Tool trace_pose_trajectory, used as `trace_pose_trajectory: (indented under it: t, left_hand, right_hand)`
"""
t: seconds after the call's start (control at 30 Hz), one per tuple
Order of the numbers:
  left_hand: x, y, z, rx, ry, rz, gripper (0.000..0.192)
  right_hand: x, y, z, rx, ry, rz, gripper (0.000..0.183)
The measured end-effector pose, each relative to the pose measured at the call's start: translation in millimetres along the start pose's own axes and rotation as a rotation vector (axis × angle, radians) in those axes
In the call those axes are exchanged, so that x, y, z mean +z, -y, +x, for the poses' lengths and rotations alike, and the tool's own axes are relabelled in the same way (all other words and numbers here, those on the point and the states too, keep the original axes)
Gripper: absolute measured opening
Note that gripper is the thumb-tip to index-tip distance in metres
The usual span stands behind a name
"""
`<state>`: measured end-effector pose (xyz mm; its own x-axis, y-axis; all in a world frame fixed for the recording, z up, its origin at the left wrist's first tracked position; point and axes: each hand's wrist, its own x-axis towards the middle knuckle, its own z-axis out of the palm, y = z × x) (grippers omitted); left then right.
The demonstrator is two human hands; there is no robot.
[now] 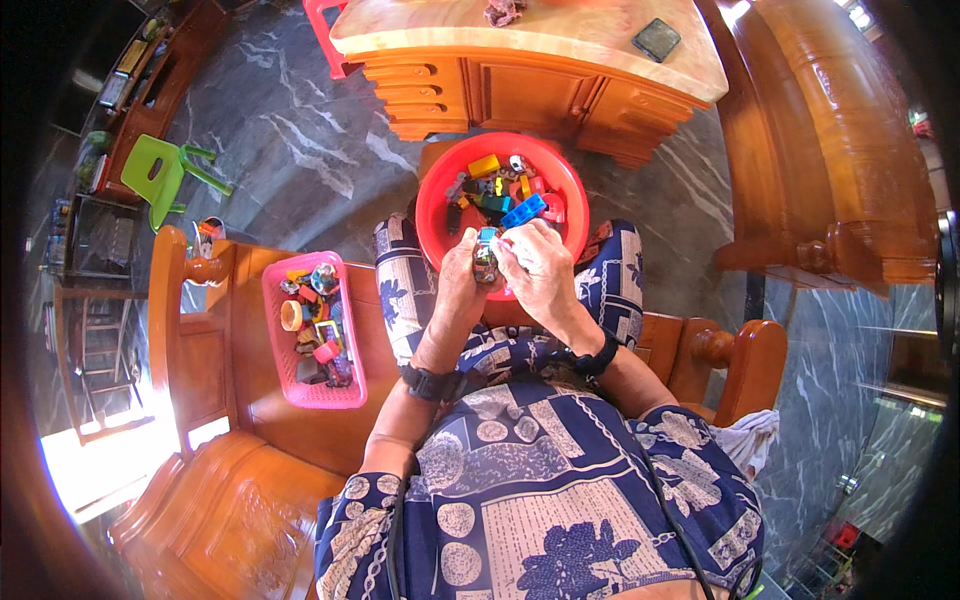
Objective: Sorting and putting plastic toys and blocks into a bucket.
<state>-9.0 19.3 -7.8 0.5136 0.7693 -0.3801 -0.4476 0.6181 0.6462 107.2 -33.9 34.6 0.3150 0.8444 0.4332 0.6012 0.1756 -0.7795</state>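
My left hand (459,279) grips a small toy car (485,255) with a blue part at its top end, over the near rim of a round red plastic basin (576,225). Against the car's right side, my right hand (541,266) pinches something whitish and pink, perhaps a cloth or tissue, mostly hidden by the fingers. Plastic toys lie heaped in the basin, among them a blue building block (523,211), a yellow block (484,166) and a small white toy vehicle (517,163).
A pink plastic basket (363,352) of mixed toys stands on the wooden bench (251,337) to my left. Ahead is a wooden cabinet with a stone top (555,26), bearing a smartphone (656,40). A green plastic chair (161,176) stands at the far left.
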Motion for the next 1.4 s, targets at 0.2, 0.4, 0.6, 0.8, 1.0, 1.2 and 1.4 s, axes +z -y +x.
trace_pose_trajectory:
  t: [0.2,0.4,0.6,0.8,1.0,1.2,1.4]
  left_hand:
    - [2,3,2,0.154,-0.169,-0.029,0.029]
    - [8,-4,-2,0.120,-0.207,-0.046,0.034]
    - [4,-8,-5,0.086,-0.090,0.095,0.033]
    - [11,-14,-9,0.051,-0.104,-0.155,0.036]
    - [0,-12,-1,-0.011,-0.023,-0.173,0.043]
    - [0,-6,-2,0.034,0.031,-0.120,0.032]
    - [2,-4,-5,-0.076,0.002,-0.141,0.029]
  right_hand:
    - [0,9,-11,-0.075,0.160,0.136,0.013]
    - [-6,11,-4,-0.093,0.168,0.139,0.009]
    - [-3,7,6,-0.073,0.050,0.103,0.007]
    - [0,16,-5,-0.155,0.165,0.106,0.014]
    - [-6,16,-5,-0.107,0.138,0.107,0.015]
    - [-2,3,2,-0.162,0.082,0.063,0.013]
    - [-4,-9,6,-0.036,0.052,0.006,0.008]
